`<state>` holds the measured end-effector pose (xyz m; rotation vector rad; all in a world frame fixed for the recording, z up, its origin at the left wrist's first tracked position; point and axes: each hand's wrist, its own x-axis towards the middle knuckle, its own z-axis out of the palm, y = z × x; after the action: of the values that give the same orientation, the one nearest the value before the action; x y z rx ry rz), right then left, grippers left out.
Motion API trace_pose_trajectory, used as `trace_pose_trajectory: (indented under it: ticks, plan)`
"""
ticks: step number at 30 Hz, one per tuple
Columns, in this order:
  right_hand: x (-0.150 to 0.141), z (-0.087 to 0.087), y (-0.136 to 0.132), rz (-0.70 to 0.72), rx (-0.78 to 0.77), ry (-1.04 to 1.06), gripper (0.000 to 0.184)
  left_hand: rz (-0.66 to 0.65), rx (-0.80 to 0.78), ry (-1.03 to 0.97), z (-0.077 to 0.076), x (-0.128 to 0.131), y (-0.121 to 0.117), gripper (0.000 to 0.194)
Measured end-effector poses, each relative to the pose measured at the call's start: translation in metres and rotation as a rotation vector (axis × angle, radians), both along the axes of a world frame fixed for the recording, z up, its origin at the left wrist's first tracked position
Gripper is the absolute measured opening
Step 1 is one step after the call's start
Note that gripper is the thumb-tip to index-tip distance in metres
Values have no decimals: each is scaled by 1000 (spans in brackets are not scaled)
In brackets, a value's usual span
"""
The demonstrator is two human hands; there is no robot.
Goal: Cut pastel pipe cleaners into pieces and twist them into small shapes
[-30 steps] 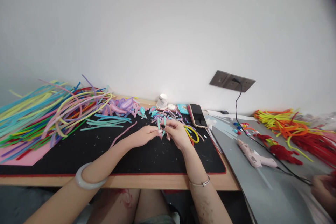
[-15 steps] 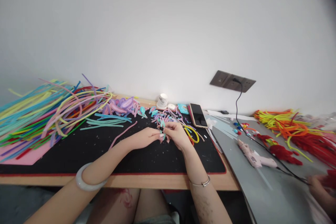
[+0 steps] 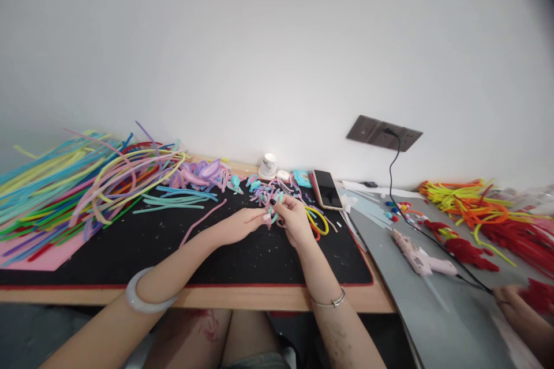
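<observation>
Above the black mat, my left hand and my right hand meet fingertip to fingertip. Both are closed on a small piece of teal and pink pipe cleaner, mostly covered by the fingers. Just behind it lies a heap of short pink, purple and teal pipe cleaner bits. A single pink pipe cleaner rests left of my left hand. Yellow pipe cleaner loops sit by my right hand.
Long pipe cleaners pile up at left. A paper cup and a phone stand behind. On the grey table at right lie a glue gun with a cord and red pipe cleaners; another person's hand is there.
My right hand has turned and shifted slightly right, its fingers regripping the teal pipe cleaner. My left hand stays nearly still. The other person's hand at right has moved inward.
</observation>
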<state>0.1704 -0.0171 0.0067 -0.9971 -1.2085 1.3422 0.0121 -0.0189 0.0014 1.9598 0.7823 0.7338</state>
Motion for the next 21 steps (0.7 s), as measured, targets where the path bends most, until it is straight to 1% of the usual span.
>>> trace_pose_trajectory:
  ticks: [4, 9, 17, 21]
  plan:
    - [-1, -1, 0, -40, 6, 112, 18, 17, -90, -28, 1, 0, -2, 35]
    - [-2, -1, 0, -71, 14, 133, 21, 30, -115, -48, 1, 0, -3, 33]
    - [-4, -3, 1, -94, 23, 149, 23, 50, -32, -20, 2, 0, -3, 31]
    - [-4, -4, 0, -85, 38, 184, 23, 74, 89, 25, 2, 0, -1, 30]
